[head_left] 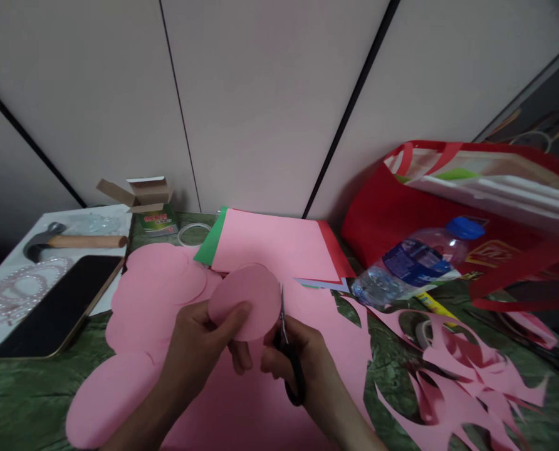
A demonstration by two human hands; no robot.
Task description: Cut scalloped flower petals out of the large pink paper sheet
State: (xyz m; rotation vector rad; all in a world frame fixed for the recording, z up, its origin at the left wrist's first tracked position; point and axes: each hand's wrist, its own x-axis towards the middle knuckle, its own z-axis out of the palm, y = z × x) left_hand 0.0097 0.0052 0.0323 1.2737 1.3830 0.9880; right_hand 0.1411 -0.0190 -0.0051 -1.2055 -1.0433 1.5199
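Note:
My left hand [208, 332] pinches a round pink paper disc [254, 291], thumb on top and fingers beneath. In my right hand [305, 351] is a pair of black-handled scissors [294, 369], its blades pointing up along the disc's right edge. Under both hands lies a large pink paper sheet [336, 338] with a cut, uneven right edge. Several more pink paper circles [152, 294] overlap in a pile to the left, one of them nearer the front. Part of the scissor handle is hidden by my fingers.
Pink offcuts [472, 369] lie at right, near a tilted plastic bottle [415, 263] and a red bag [373, 213]. Coloured paper sheets [274, 241] are stacked by the wall. Leftward are a phone [63, 307], a hammer [86, 242], beads [26, 288] and an opened small box [157, 219].

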